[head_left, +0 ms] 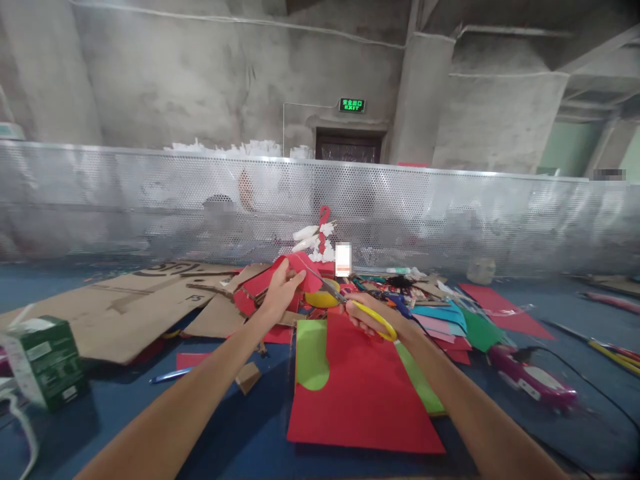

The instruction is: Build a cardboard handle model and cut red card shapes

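My left hand [284, 287] grips a piece of red paper [306, 265], with the thumb on its near side. Yellow-handled scissors [373, 319] are in my right hand [364, 313], their blades pointing up and left to the lower edge of that paper. From here I cannot tell whether the blades are open. Below my hands lies a large red sheet [367, 400] on top of lime green paper [311, 353], which shows at both sides. A yellow round thing [323, 295] sits just behind the scissors.
Flattened cardboard [130, 307] spreads on the left, near a green box [47, 363] and a blue pen [171, 375]. Coloured paper scraps [440, 317] pile up at centre right. A purple device [533, 380] with a black cord lies at right. A perforated metal panel [150, 207] stands behind.
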### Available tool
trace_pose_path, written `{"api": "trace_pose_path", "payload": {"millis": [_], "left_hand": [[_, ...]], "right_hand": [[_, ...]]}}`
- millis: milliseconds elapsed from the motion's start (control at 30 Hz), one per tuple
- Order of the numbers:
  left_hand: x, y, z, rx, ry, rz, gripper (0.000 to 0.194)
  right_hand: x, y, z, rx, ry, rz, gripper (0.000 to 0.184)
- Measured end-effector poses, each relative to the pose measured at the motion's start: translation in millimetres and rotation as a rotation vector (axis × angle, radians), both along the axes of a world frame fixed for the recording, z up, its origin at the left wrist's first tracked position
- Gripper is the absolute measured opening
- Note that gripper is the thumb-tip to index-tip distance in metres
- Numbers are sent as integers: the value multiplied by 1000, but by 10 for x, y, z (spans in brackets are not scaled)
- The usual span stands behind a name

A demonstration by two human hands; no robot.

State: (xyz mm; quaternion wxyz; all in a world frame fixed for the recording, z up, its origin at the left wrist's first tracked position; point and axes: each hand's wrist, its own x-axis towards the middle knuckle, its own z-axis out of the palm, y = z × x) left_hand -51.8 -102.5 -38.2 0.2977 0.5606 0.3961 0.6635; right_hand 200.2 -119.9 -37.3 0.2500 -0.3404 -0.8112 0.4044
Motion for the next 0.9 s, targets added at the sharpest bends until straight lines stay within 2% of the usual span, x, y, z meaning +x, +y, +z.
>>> {"api": "trace_pose_path", "payload": {"millis": [333,767,900], "left_hand": [[-9,54,-87,16,15,45,33],[12,33,-56,34,26,28,32],[37,-5,-31,53,71,-41,29]], "right_hand": [[-81,-114,40,70,-4,-30,50],[-73,-49,4,71,-13,-32,53],[-62,-65,7,93,-24,-16,54]]}}
